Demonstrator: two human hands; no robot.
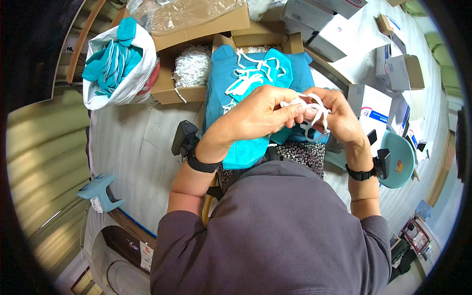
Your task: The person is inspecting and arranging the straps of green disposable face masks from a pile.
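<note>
Over my lap, my left hand (260,112) and right hand (339,114) meet, fingers pinched together on white elastic straps (318,109). Loops of strap curl around the right fingers. Below the left hand hangs a bright teal fabric piece (245,153); whether these straps join it cannot be seen. Just beyond, more teal fabric pieces (285,66) with white straps (243,84) lie on a darker teal cloth (219,69) spread over my lap and against the boxes. My hands hide part of the pile.
To the left stands a white sack (91,96) full of teal pieces. Beside it, a cardboard box (164,91) holds a heap of white straps (193,68). White boxes (366,101) are scattered at right, near a pale green stool (397,160). A blue-grey plastic piece (101,189) lies on the left floor.
</note>
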